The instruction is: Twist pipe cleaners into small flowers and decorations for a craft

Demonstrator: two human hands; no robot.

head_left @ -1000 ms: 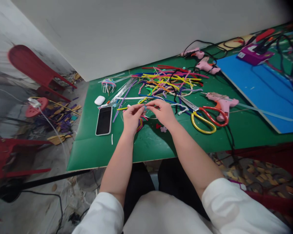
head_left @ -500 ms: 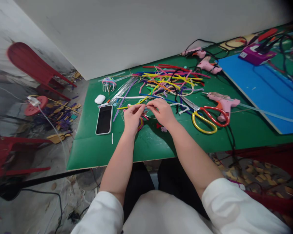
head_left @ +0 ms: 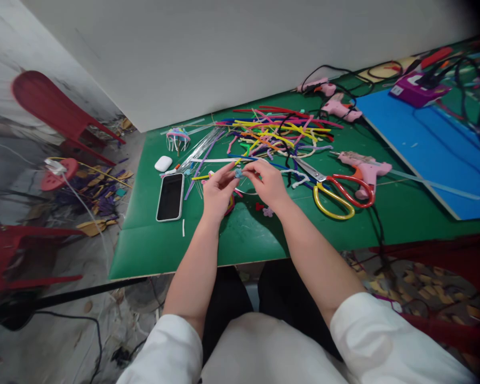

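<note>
My right hand [head_left: 266, 181] is closed in a pinch at a small light-blue curled piece [head_left: 238, 173], which looks like bent pipe cleaner. Facing it, my left hand [head_left: 218, 189] has its thumb and index finger apart, close to the same piece. Under the left fingers a coiled multicoloured piece [head_left: 231, 204] partly shows. By my right wrist lie a small red piece [head_left: 259, 206] and a lilac flower-like piece [head_left: 268, 212]. Just beyond both hands is a heap of coloured pipe cleaners [head_left: 280, 130].
Scissors [head_left: 336, 197] with red and yellow handles lie to the right, beside a pink glue gun [head_left: 366, 169]. A blue board [head_left: 428, 144] carries a purple power block [head_left: 418, 89]. On the left are a phone [head_left: 170, 197], a white case [head_left: 164, 163] and a small jellyfish-like ornament [head_left: 178, 138].
My left thumb and index finger have spread from a pinch, and the light-blue piece now shows between my hands. My right hand has barely moved.
</note>
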